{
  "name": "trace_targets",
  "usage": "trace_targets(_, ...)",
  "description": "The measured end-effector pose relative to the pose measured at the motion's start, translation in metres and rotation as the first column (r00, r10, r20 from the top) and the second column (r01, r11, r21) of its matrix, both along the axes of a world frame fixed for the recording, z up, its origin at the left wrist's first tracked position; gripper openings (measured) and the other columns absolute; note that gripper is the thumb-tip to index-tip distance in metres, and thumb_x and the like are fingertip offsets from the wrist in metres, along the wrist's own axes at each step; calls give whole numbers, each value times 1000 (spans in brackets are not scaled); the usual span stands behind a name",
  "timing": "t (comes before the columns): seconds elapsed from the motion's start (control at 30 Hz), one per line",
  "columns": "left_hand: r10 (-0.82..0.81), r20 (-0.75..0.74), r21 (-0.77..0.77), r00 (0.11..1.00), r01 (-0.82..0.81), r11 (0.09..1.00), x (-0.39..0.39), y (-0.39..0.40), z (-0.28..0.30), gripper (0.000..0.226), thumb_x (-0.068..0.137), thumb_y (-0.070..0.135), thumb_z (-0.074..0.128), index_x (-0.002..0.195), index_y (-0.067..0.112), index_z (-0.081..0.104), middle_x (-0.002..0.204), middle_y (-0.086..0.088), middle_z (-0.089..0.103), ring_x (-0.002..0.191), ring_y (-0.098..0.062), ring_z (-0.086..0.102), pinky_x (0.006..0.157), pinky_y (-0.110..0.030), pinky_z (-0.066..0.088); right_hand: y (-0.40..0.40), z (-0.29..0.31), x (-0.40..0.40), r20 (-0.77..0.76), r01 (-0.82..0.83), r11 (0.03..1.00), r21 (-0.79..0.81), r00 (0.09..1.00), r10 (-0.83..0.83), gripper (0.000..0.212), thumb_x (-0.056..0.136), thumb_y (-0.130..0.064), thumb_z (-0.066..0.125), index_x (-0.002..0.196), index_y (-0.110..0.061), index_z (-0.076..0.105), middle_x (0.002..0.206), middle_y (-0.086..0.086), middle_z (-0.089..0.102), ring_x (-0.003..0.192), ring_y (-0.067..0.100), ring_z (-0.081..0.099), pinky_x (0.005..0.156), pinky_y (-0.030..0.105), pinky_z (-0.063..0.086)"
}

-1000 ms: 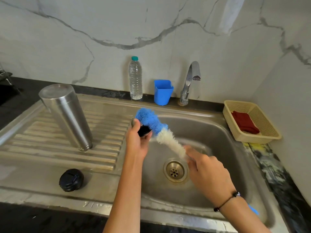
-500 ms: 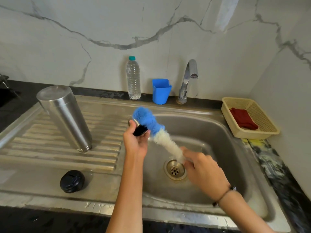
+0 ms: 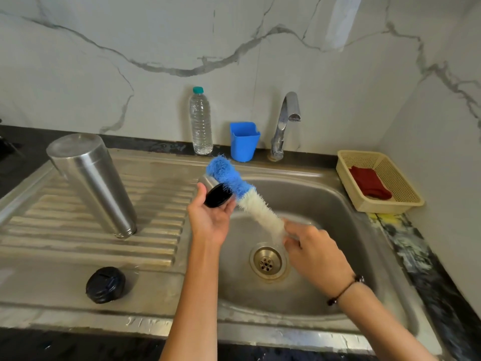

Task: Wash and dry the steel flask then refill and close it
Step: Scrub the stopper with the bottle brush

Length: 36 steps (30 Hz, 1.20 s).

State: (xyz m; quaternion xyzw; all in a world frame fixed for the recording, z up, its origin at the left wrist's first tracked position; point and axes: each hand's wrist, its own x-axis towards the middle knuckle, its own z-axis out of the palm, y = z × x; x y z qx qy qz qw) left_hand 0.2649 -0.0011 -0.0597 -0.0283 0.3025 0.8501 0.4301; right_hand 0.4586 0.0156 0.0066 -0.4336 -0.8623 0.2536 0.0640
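Washing is mid-way: the tall steel flask (image 3: 91, 183) drains inverted at nine o'clock, while the left hand (image 3: 210, 217) grips its small steel cup-lid (image 3: 214, 194), the right hand (image 3: 312, 251) pinching the blue-and-white bottle brush (image 3: 242, 191) against it; drying, refilling, closing remain.

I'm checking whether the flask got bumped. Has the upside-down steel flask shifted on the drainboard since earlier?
No. The steel flask stands on the same drainboard ridges, behind the black lid.
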Motion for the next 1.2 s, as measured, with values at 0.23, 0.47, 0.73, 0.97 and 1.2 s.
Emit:
trace_targets(0.23,16,-46,-44,999,-18,999,-6,-7,6,56,81,38,62,127,7,54,115,-13,64,98,-21,63,89,-33,48,16,11,13,-126,-18,992,-124,992,2,25,91,-12,48,79,-26,64,52,-11,46,48,7,42,50,22,34)
trace_targets(0.47,26,-63,-61,998,-30,998,-4,-7,8,45,82,22,64,122,3,56,110,-17,65,93,-25,69,77,-36,59,8,3,3,-33,-10,999,-34,999,9,24,91,-18,44,102,-35,59,73,-3,55,68,24,53,61,35,44)
trace_targets(0.73,39,-29,-98,999,-41,994,-7,-10,17,20,96,23,53,103,6,59,103,-18,65,91,-27,67,75,-35,58,-6,13,2,-6,-32,999,13,999,32,17,92,-21,43,96,-34,54,65,-6,48,65,28,52,61,38,46)
trace_targets(0.97,14,-63,-3,998,-14,1000,1,-2,23,35,97,27,47,122,3,55,113,-21,63,104,-33,64,82,-43,56,6,20,-3,-45,-6,999,44,999,8,22,92,-16,42,94,-31,58,72,-2,57,64,25,54,55,33,40)
trace_targets(1.2,131,98,-11,986,-130,991,3,5,12,34,100,35,44,108,8,62,93,-11,67,81,-21,68,67,-33,57,-15,14,3,-23,-20,999,31,1000,20,21,94,-20,41,106,-32,53,78,-1,59,67,28,54,62,37,47)
